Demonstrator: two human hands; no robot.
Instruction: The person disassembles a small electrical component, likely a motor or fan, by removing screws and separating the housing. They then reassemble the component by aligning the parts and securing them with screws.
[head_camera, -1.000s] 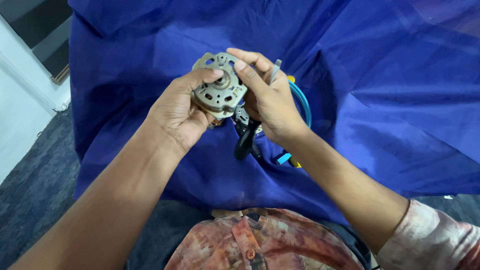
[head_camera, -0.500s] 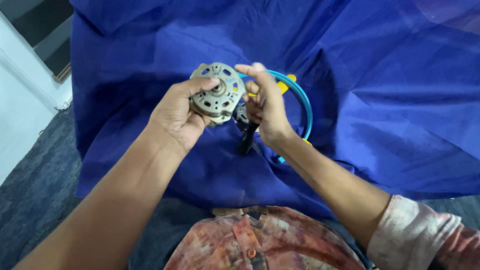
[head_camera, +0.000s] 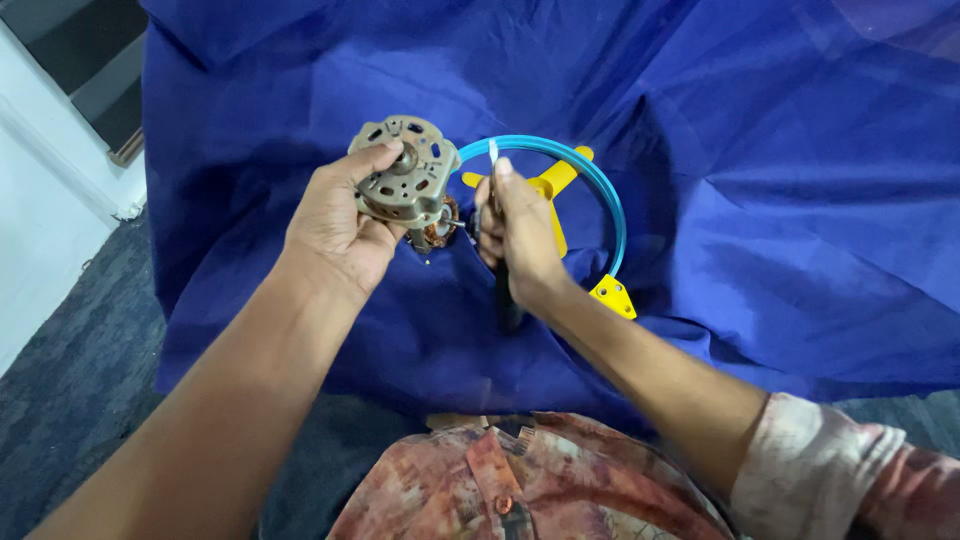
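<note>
My left hand (head_camera: 335, 225) holds a small metal electric motor (head_camera: 405, 180) with a perforated round end plate and copper windings showing underneath. My right hand (head_camera: 520, 235) is closed around a dark-handled tool (head_camera: 507, 300), its thin tip pointing up beside the motor's right side. Both hands hover above a blue cloth (head_camera: 750, 200). Under the right hand lies a blue ring with yellow spokes and a yellow bracket (head_camera: 590, 190).
The blue cloth is rumpled and rises at the back. Dark grey carpet (head_camera: 70, 380) shows at the left, beside a white wall (head_camera: 40, 200). My patterned shirt (head_camera: 520, 480) fills the bottom edge.
My right hand has come off the motor's plate and shifted right, gripping the tool upright. The motor has tilted, and the blue ring is more exposed.
</note>
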